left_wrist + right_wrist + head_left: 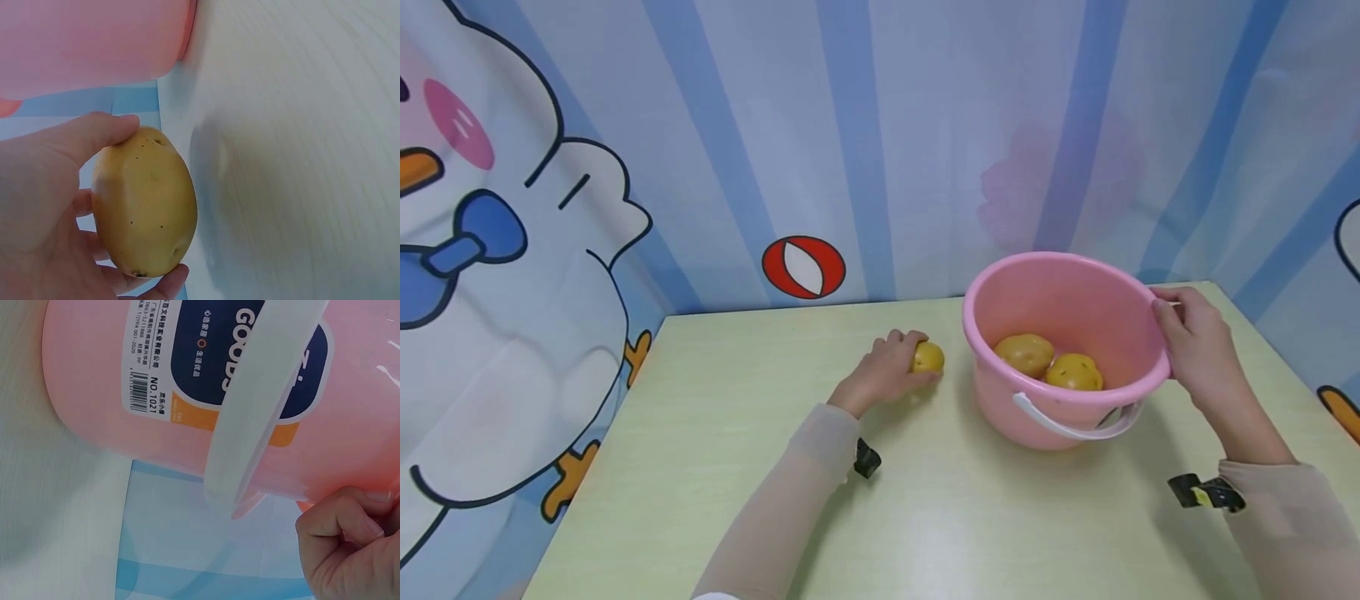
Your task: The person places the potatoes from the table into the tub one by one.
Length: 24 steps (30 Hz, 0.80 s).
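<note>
My left hand (891,371) grips a yellow potato (145,203), thumb on one end and fingers around the other side, close over the table to the left of the bucket. A pink plastic bucket (1000,408) stands at the right with its white handle (1060,427) hanging down at the front. My right hand (1202,346) pinches the bucket's rim on the right side. Inside the bucket lie a potato (1026,355) and another yellow potato (1075,372). The right wrist view shows the bucket's printed label (187,362) and the curled right fingers.
A pale wood-grain table (700,450) lies under everything. Behind it hangs a blue striped cloth (775,125) with cartoon prints, meeting the table's back edge just beyond the bucket. Black straps (867,458) sit at both sleeves.
</note>
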Motion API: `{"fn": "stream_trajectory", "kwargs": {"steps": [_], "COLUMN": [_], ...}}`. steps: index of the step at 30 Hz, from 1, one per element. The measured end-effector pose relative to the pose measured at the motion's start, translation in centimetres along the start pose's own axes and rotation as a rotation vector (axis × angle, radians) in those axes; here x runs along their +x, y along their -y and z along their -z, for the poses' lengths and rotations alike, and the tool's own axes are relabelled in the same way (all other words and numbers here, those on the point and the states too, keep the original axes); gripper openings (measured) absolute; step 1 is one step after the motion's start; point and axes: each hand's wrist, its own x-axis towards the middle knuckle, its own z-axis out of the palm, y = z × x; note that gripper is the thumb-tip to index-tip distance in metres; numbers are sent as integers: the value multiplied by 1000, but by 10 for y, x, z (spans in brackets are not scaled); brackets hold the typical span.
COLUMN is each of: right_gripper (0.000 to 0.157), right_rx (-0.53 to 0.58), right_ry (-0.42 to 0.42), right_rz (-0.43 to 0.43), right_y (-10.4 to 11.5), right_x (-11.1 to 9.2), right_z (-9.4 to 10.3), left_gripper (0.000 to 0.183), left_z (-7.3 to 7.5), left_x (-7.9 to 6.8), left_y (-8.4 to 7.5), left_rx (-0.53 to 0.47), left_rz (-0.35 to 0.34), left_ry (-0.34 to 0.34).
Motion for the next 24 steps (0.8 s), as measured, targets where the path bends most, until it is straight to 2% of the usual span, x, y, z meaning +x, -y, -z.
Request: {"fn": "stream_trajectory", "kwargs": {"steps": [7, 15, 24], "right_gripper": [55, 56, 55], "right_rx": [6, -6, -9], "right_ry": [-5, 1, -1], "right_rz": [7, -6, -3], "right_y": [0, 0, -1], "right_x": [0, 0, 1], "right_z": [0, 0, -1], "left_gripper": [64, 64, 63], "left_z": [7, 18, 26], "left_x": [-4, -12, -17], "left_y": [-1, -1, -2], "left_rx": [5, -23, -60], "left_rz": [4, -49, -57], "left_ry": [-1, -18, -30]}}
